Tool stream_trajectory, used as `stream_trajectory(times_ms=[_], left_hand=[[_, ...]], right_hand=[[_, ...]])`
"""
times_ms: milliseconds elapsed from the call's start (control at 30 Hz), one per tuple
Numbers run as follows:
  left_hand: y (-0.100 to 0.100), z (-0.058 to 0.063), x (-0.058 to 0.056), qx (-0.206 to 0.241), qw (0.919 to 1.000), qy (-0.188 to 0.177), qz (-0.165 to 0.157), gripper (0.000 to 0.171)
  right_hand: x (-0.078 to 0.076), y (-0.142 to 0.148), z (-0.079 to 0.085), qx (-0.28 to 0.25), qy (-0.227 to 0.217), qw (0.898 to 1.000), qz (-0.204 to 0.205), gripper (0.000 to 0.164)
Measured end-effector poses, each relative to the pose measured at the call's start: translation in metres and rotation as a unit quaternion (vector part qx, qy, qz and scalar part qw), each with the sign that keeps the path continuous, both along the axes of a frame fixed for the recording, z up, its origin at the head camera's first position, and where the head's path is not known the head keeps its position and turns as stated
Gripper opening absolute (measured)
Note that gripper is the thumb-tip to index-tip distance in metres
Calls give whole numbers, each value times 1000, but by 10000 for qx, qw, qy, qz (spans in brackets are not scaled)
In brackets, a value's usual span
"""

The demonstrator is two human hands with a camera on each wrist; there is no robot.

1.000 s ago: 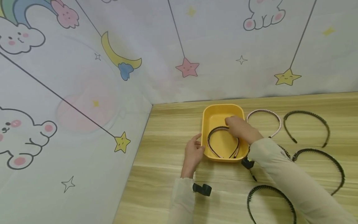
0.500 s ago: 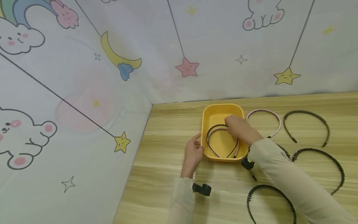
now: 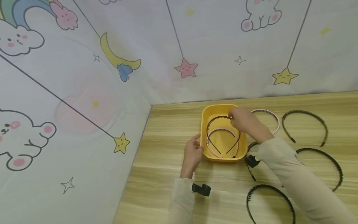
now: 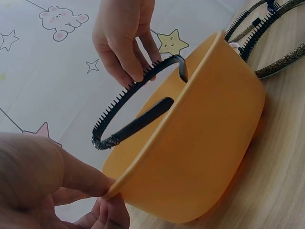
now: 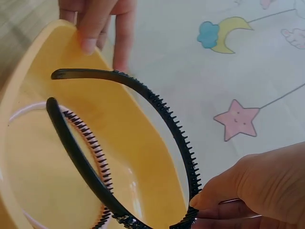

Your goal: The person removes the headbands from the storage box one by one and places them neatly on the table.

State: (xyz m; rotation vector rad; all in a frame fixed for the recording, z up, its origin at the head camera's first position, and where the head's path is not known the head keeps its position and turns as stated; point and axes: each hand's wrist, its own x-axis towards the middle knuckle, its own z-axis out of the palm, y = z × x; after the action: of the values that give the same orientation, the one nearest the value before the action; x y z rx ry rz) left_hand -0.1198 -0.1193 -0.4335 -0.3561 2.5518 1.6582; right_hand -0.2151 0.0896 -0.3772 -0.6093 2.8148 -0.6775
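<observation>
Your right hand pinches the black toothed headband at its arch, held above the yellow tray. Your left hand grips the tray's left rim. A pink headband lies inside.

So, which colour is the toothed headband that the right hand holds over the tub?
Black headband, clearest in the right wrist view.
</observation>
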Motion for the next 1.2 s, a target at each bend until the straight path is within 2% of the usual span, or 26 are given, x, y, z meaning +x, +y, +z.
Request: stream_trajectory(times_ms=[267,700,933,1200], left_hand=[[0,-1,-1,-23,9999,-66,82,52],[1,-1,-1,7,9999,-73,115,52],[1,0,0,69,9999,-110,68,52],[0,0,0,26,9999,-131,40,53]], right_hand=[[8,15,7,-335,229,9992,-68,32],[26,45,13,-705,-46,9969,-355,30],[36,69,9,-729,11,9971,-236,25],[59,99,1,-558,-25,9983,-178,23]])
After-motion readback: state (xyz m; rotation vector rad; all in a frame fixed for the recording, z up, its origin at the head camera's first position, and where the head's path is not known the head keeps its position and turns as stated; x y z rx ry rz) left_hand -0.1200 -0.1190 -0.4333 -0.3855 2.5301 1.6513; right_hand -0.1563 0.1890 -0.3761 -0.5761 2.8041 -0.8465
